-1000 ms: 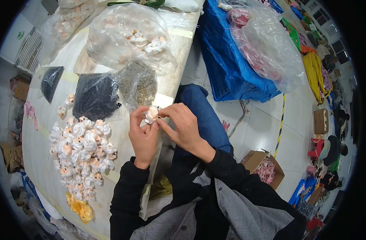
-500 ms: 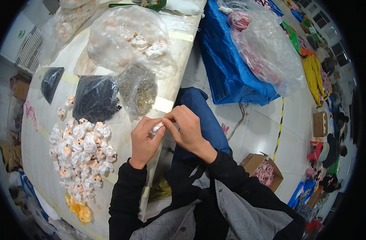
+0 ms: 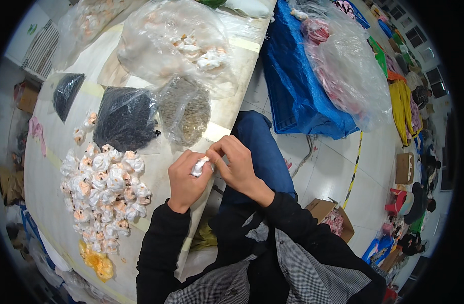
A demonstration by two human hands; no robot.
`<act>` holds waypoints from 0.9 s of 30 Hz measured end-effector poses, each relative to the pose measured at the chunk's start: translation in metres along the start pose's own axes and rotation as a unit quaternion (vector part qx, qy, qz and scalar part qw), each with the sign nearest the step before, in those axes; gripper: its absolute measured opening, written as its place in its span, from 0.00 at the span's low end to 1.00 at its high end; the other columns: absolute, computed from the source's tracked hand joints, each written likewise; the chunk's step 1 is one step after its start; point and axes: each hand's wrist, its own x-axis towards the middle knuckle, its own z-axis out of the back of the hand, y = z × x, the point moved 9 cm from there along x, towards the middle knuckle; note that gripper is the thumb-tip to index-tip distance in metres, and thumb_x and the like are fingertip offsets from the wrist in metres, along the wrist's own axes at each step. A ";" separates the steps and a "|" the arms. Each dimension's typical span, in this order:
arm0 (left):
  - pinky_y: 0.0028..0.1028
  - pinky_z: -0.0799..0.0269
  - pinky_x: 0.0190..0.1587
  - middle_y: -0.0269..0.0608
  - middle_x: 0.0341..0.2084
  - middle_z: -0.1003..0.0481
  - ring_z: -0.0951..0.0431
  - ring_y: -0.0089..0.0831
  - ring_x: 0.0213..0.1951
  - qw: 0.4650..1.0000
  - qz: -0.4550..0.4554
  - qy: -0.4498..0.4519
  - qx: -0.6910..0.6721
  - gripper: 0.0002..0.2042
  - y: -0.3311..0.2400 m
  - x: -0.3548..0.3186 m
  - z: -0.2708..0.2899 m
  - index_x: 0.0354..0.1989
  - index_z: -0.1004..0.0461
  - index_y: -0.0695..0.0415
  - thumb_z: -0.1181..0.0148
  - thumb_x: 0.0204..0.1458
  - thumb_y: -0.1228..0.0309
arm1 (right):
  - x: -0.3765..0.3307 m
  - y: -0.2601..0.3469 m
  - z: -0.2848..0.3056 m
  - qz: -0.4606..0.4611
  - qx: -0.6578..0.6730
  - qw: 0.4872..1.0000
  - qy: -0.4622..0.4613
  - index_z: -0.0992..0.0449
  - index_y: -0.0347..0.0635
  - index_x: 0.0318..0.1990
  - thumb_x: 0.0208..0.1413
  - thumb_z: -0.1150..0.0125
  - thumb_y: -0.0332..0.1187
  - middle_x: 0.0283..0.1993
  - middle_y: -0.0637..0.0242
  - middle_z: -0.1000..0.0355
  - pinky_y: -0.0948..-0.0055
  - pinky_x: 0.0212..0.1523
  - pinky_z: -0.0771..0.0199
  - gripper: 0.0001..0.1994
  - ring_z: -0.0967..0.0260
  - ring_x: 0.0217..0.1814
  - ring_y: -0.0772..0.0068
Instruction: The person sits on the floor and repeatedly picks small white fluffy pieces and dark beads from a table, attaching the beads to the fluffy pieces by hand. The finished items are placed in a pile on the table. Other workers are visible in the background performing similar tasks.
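A small white and peach fabric flower [image 3: 198, 168] is pinched between my two hands above the table's right edge. My left hand [image 3: 185, 181] is closed around its white part, thumb and forefinger pressed on it. At the flower's peach end, the thumb and forefinger of my right hand [image 3: 236, 164] meet in a pinch; whether a thread or bead is there is too small to tell. To the left lies a pile of similar white and peach flowers [image 3: 106, 190], with a yellow flower-like piece [image 3: 96, 262] at its near end.
Beyond the pile on the table [image 3: 156, 207] lie a bag of black beads [image 3: 124, 119], a bag of greyish-tan beads [image 3: 183, 114] and a large clear bag of flowers [image 3: 166, 48]. Right of the table stand a blue-covered crate [image 3: 298, 96] and a cardboard box [image 3: 320, 209].
The view has shifted slightly, so the table things sit a little differently. Both hands remain together on the flower; more of its white part shows in my left hand now.
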 end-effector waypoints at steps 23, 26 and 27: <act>0.30 0.28 0.35 0.47 0.27 0.22 0.22 0.37 0.29 0.991 0.086 -0.084 -0.057 0.06 0.051 -0.009 0.027 0.36 0.21 0.67 0.36 0.52 0.77 | 0.075 -0.020 -0.078 0.134 -0.281 0.944 0.112 0.20 0.43 0.37 0.56 0.33 0.34 0.37 0.65 0.25 0.61 0.49 0.33 0.06 0.29 0.46 0.60; 0.30 0.28 0.35 0.47 0.27 0.22 0.22 0.36 0.29 0.990 0.089 -0.091 -0.063 0.06 0.050 -0.010 0.028 0.36 0.21 0.67 0.36 0.52 0.76 | 0.074 -0.018 -0.079 0.133 -0.280 0.943 0.119 0.21 0.43 0.37 0.57 0.33 0.34 0.37 0.64 0.25 0.60 0.50 0.32 0.06 0.29 0.46 0.58; 0.30 0.28 0.35 0.47 0.27 0.22 0.22 0.36 0.29 0.990 0.087 -0.094 -0.062 0.07 0.049 -0.010 0.029 0.36 0.21 0.67 0.36 0.53 0.76 | 0.074 -0.019 -0.080 0.131 -0.280 0.943 0.123 0.21 0.42 0.37 0.57 0.34 0.34 0.37 0.63 0.25 0.60 0.50 0.32 0.06 0.29 0.46 0.57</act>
